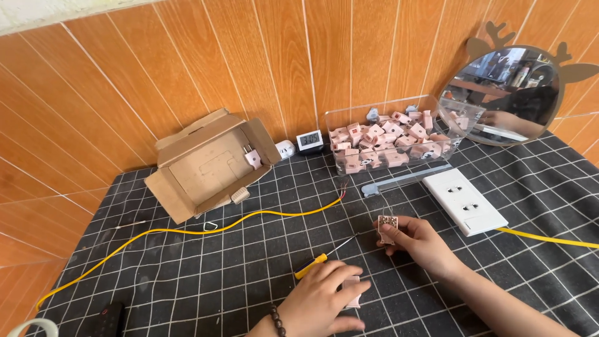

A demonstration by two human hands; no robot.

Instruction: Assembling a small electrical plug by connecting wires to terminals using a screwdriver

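Right hand (pixel 419 242) pinches plug part (pixel 387 227); left hand (pixel 324 298) covers another.

A home assembly bench: a grid-patterned cloth (pixel 187 274) covers the surface, a clear bin of pink plug parts (pixel 390 138) stands along its far edge, a screwdriver (pixel 321 259) near its front edge.

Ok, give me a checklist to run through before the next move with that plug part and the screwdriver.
1. Plug part held: ok, the right hand pinches it above the mat.
2. Second pink piece secured: ok, under the left hand.
3. Screwdriver within reach: ok, on the mat beside the left hand, not held.
4. Yellow wire end near the work: ok, its bare end lies just above the plug part.
5. Screws in the plug part seated: cannot tell, too small.
6. Spare parts at hand: ok, the clear bin holds many.
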